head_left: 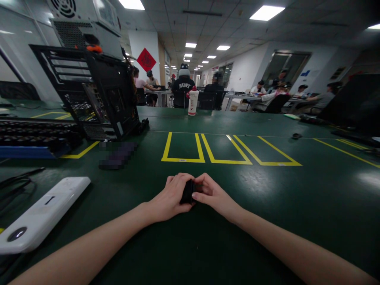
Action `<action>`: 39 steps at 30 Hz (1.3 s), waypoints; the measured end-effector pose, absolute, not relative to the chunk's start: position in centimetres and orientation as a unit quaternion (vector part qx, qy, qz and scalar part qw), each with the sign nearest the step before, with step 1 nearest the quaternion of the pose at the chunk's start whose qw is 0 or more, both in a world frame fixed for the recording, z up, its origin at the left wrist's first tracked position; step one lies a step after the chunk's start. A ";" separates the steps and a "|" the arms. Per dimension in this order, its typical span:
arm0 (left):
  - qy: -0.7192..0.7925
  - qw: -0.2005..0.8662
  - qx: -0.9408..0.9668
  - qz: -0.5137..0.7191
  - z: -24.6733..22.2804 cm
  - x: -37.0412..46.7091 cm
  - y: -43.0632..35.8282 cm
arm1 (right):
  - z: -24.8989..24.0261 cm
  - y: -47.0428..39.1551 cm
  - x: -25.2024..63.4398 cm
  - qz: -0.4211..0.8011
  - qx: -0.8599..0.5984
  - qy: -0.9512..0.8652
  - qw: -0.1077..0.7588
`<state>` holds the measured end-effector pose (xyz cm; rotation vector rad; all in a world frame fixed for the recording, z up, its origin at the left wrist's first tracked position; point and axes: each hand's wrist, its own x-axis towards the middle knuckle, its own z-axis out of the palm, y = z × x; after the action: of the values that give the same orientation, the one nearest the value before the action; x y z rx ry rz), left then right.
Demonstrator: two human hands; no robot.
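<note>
One black object (187, 192): left grip (172, 198) wrapped round, right grip (214, 195) half-curled on edge.

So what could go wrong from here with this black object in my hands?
The black object might slip: your right hand seems to meet it only with fingertips. Your left forearm could nudge the white device lying beside it. The upright cup might tip if the table gets jolted.

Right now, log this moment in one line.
Left hand: around black object | right hand: fingers at its edge | cup: upright beyond yellow tape
</note>
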<state>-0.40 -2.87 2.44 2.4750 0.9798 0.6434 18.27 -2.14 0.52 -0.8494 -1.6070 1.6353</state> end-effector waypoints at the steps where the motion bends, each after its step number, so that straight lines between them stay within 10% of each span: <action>1: 0.354 0.199 0.884 0.230 2.4 -0.4 -2.8 | 0.5 -2.2 18.3 0.636 -0.314 -0.614 0.345; 39: 0.365 0.208 0.871 0.255 1.1 -0.3 -2.5 | 0.2 -2.4 17.8 0.614 -0.329 -0.612 0.374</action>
<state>-0.31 -2.51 1.11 2.4239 1.0167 0.7106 17.84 -2.40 0.24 -0.8430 -1.5687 1.5723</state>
